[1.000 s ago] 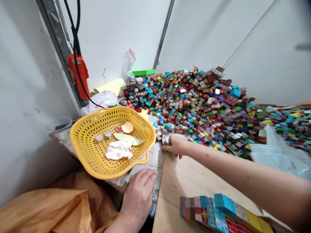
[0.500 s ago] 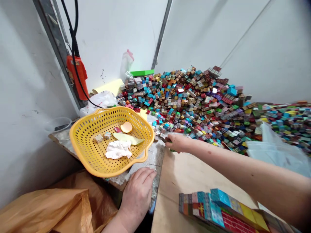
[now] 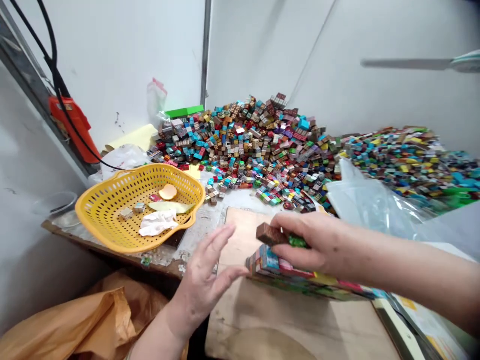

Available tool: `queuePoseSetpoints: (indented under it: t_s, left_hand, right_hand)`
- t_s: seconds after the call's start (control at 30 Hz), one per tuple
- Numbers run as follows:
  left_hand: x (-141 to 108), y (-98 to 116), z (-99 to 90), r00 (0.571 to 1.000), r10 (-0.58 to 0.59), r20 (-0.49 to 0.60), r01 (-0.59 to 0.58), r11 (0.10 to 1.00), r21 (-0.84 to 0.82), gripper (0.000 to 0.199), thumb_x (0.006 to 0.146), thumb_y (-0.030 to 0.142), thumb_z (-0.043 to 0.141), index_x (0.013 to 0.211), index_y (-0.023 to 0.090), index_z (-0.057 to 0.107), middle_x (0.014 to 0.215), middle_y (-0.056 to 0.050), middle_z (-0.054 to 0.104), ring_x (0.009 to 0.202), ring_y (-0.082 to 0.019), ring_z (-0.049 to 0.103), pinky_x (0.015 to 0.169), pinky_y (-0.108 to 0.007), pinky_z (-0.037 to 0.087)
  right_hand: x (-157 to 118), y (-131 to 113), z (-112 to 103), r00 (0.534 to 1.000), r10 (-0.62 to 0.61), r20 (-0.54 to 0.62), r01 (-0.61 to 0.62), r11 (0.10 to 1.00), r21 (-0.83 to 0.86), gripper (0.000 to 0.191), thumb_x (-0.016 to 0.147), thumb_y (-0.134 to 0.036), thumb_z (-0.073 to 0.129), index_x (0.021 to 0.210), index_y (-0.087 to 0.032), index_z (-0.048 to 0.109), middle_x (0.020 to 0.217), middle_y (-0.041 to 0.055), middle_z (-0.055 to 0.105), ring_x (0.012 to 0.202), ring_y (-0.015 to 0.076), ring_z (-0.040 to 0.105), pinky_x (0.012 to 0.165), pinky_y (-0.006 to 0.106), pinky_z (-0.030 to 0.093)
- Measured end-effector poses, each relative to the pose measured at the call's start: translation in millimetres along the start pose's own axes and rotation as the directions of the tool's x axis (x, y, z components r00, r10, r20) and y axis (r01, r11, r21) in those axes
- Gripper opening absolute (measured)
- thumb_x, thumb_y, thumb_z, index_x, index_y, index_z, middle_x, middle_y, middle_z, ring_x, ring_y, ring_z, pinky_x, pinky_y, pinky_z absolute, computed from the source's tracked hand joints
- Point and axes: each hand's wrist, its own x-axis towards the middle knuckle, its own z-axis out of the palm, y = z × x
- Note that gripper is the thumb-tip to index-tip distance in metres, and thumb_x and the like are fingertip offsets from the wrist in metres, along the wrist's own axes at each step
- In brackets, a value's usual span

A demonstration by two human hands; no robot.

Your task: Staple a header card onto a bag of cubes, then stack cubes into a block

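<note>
My right hand [image 3: 303,240] grips a brown patterned block [image 3: 270,234] between thumb and fingers; something green shows under the fingers beside it. It hovers over a long row of colourful printed blocks [image 3: 318,280] on a light wooden board [image 3: 270,325]. Near the left end of that row is my left hand [image 3: 210,272], fingers spread and thumb stretched toward the end blocks. I cannot tell whether the thumb touches them. Behind the board rises a large heap of small printed blocks [image 3: 240,145].
A yellow perforated basket [image 3: 93,220] stands left, holding crumpled tissue, peel and a few blocks. Clear plastic bags [image 3: 375,205] lie at right, before another colourful pile [image 3: 397,160]. An orange tool [image 3: 77,127] hangs at left; an orange-brown bag [image 3: 82,320] is below. A fan blade-like object [image 3: 408,64] appears upper right.
My right hand has come back from the heap's edge with the brown block to above the row. My left hand has opened and moved toward the row's end. The view has swung right.
</note>
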Motion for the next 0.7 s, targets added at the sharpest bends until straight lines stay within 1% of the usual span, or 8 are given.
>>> queuePoseSetpoints:
  t_s: [0.03,0.1,0.2,0.3,0.4,0.5,0.6,0.7]
  left_hand:
    - [6,12,-0.3,0.999,0.041,0.030,-0.040,0.998,-0.038,0.059,0.083,0.039,0.054,0.135,0.019,0.034,0.127,-0.014,0.049,0.111,-0.025,0.051,0.091,-0.040,0.047]
    - [14,31,3.4,0.990,0.118,0.077,-0.113,0.991,-0.076,0.058,0.083,0.038,0.055,0.135,0.021,0.034,0.125,-0.013,0.050,0.107,-0.023,0.053,0.088,-0.037,0.049]
    - [18,44,15.8,0.979,0.183,0.091,-0.175,0.981,-0.089,0.047,0.084,0.026,0.055,0.130,0.022,0.041,0.116,-0.010,0.057,0.098,-0.018,0.058,0.082,-0.031,0.051]
    - [18,47,27.1,0.981,0.187,0.060,-0.181,0.979,-0.097,0.039,0.084,0.017,0.055,0.123,0.020,0.048,0.106,-0.007,0.062,0.092,-0.015,0.060,0.080,-0.026,0.051]
    - [18,49,31.7,0.982,0.182,0.044,-0.179,0.982,-0.059,0.034,0.083,0.016,0.056,0.116,0.018,0.052,0.101,-0.007,0.064,0.090,-0.015,0.059,0.080,-0.027,0.050]
    - [18,50,32.6,0.983,0.179,0.029,-0.179,0.984,-0.009,0.030,0.083,0.017,0.056,0.113,0.018,0.054,0.099,-0.007,0.064,0.089,-0.016,0.059,0.078,-0.028,0.050]
    - [19,49,34.9,0.979,0.203,0.025,-0.204,0.978,0.046,0.028,0.083,0.018,0.056,0.111,0.018,0.055,0.099,-0.007,0.065,0.091,-0.017,0.059,0.079,-0.031,0.050]
    - [20,46,39.1,0.971,0.236,0.045,-0.240,0.965,0.106,0.028,0.083,0.019,0.057,0.111,0.018,0.055,0.098,-0.007,0.065,0.091,-0.018,0.058,0.080,-0.033,0.048]
  right_hand:
    - [-7,-4,5,1.000,-0.008,0.008,0.008,1.000,-0.025,0.011,0.076,-0.031,0.052,0.081,-0.023,0.055,0.073,0.0015,0.063,0.059,0.0142,0.054,0.054,0.023,0.038]
    - [-17,-8,15,1.000,-0.013,0.006,0.014,0.992,-0.126,0.015,0.073,-0.033,0.055,0.083,-0.022,0.057,0.076,0.0045,0.065,0.062,0.0172,0.057,0.054,0.024,0.038]
    - [-25,-9,26,1.000,0.017,0.022,-0.009,0.954,-0.298,0.019,0.074,-0.033,0.053,0.087,-0.020,0.058,0.075,0.0079,0.067,0.064,0.0223,0.060,0.052,0.027,0.036]
    - [-29,-7,29,0.999,0.026,0.041,-0.009,0.932,-0.363,0.019,0.078,-0.030,0.048,0.089,-0.018,0.057,0.079,0.0095,0.068,0.070,0.0256,0.063,0.053,0.029,0.036]
    - [-36,-4,25,1.000,0.009,-0.008,-0.011,0.933,-0.360,0.017,0.079,-0.030,0.048,0.089,-0.019,0.056,0.080,0.0089,0.067,0.074,0.0248,0.063,0.054,0.028,0.036]
    - [-45,1,21,0.995,0.082,-0.052,-0.095,0.928,-0.361,0.017,0.079,-0.032,0.050,0.088,-0.019,0.053,0.079,0.0079,0.067,0.070,0.0230,0.063,0.050,0.026,0.033]
    - [-51,7,21,0.985,0.133,-0.108,-0.164,0.913,-0.373,0.022,0.082,-0.038,0.047,0.091,-0.019,0.051,0.074,0.0070,0.067,0.064,0.0225,0.063,0.047,0.026,0.028]
    - [-53,6,23,0.979,0.179,-0.094,-0.201,0.907,-0.370,0.025,0.080,-0.040,0.050,0.091,-0.019,0.050,0.077,0.0088,0.067,0.069,0.0244,0.063,0.047,0.026,0.027]
